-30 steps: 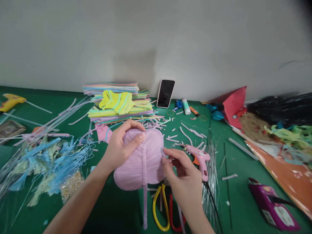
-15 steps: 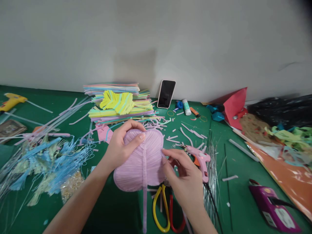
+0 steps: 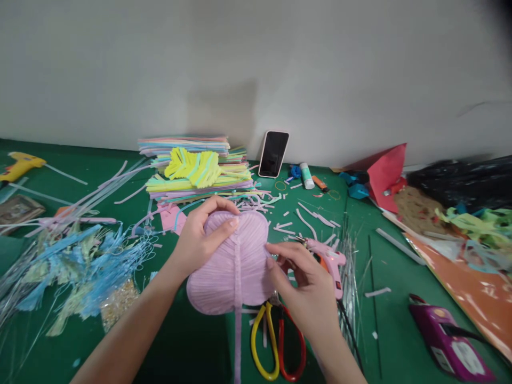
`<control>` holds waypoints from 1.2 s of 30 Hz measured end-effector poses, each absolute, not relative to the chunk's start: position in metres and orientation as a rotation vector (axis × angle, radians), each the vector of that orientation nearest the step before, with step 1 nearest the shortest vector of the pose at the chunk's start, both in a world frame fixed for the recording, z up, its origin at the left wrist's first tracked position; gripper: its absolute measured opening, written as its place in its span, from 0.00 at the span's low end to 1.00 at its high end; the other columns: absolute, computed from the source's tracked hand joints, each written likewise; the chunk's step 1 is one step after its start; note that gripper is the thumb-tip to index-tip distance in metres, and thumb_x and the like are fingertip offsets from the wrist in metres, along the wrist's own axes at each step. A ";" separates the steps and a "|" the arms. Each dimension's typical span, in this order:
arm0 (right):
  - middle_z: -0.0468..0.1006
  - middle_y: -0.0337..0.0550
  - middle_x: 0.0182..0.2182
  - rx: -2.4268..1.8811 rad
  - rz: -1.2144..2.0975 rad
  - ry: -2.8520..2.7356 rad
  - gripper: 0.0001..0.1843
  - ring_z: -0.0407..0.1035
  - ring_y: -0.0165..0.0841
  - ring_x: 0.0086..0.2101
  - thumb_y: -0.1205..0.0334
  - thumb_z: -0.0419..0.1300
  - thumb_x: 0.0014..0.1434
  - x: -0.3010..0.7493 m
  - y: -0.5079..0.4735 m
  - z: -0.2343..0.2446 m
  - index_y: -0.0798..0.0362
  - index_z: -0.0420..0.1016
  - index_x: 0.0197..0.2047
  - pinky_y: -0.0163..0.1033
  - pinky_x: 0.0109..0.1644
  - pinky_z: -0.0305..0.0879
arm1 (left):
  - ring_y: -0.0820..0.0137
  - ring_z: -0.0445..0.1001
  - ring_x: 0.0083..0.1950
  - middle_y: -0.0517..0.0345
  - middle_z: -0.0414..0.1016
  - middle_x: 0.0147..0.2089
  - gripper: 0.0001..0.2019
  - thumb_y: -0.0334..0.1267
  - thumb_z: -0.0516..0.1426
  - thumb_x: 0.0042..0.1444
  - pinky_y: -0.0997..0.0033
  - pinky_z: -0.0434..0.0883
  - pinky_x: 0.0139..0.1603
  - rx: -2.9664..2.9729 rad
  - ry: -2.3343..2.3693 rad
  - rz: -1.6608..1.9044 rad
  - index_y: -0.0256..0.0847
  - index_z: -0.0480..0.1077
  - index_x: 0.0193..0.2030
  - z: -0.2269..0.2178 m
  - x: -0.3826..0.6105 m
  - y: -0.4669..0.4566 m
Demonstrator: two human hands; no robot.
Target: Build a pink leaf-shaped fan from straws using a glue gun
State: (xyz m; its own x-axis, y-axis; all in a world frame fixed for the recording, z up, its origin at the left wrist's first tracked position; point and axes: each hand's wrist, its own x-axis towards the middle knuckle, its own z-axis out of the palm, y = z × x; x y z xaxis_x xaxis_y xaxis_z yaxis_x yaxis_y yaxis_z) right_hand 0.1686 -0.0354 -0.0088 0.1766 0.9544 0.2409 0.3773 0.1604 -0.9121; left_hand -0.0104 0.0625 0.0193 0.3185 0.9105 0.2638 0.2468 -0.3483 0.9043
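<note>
Item: lilac ribbed piece, lobed outline, made up of fuzzy strips; held raised in front of the wearer, between the two hands. Lilac stem down its middle, continuing below the lower edge and out of view.

Left hand: grip closed on the upper left of the piece, thumb flat on the near face beside the top of the stem, fingers curled over the edge and partly hidden behind.

Right hand: grip pinched at the right edge, forefinger and thumb tips meeting there; the piece lies to the left of these tips, touching them. Remaining fingers curled, clear of the piece.

Adjacent, on the green surface: scissors, one yellow and one red handle, below the piece and beside the right hand; pink glue gun, just beyond the right hand.

Farther back: bundled fuzzy strips, a bright yellow striped piece resting on them; phone, leaning upright by the wall; capped glue stick.
</note>
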 end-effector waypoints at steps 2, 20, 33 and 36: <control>0.75 0.40 0.37 -1.398 0.700 -1.391 0.14 0.67 0.28 0.30 0.70 0.59 0.58 0.169 -0.035 -0.009 0.46 0.77 0.45 0.36 0.33 0.67 | 0.68 0.72 0.43 0.60 0.74 0.39 0.04 0.36 0.57 0.57 0.69 0.68 0.50 1.783 1.030 1.053 0.41 0.70 0.39 0.019 -0.010 0.063; 0.78 0.43 0.39 -1.395 0.760 -1.410 0.11 0.73 0.34 0.38 0.67 0.60 0.58 0.174 -0.034 -0.007 0.47 0.78 0.43 0.38 0.37 0.72 | 0.65 0.72 0.44 0.57 0.73 0.40 0.05 0.38 0.57 0.57 0.65 0.68 0.51 1.763 1.043 1.013 0.41 0.70 0.39 0.018 -0.010 0.063; 0.78 0.43 0.39 -1.390 0.757 -1.414 0.11 0.74 0.34 0.38 0.67 0.60 0.58 0.175 -0.034 -0.006 0.47 0.79 0.43 0.37 0.36 0.72 | 0.66 0.71 0.44 0.57 0.73 0.40 0.05 0.38 0.57 0.57 0.66 0.67 0.51 1.775 1.038 1.002 0.41 0.69 0.38 0.018 -0.009 0.064; 0.78 0.43 0.38 -1.388 0.756 -1.416 0.11 0.74 0.33 0.38 0.67 0.60 0.58 0.174 -0.033 -0.006 0.47 0.79 0.43 0.37 0.36 0.72 | 0.65 0.71 0.44 0.57 0.73 0.40 0.05 0.38 0.57 0.57 0.64 0.67 0.51 1.782 1.048 0.997 0.40 0.70 0.39 0.017 -0.009 0.064</control>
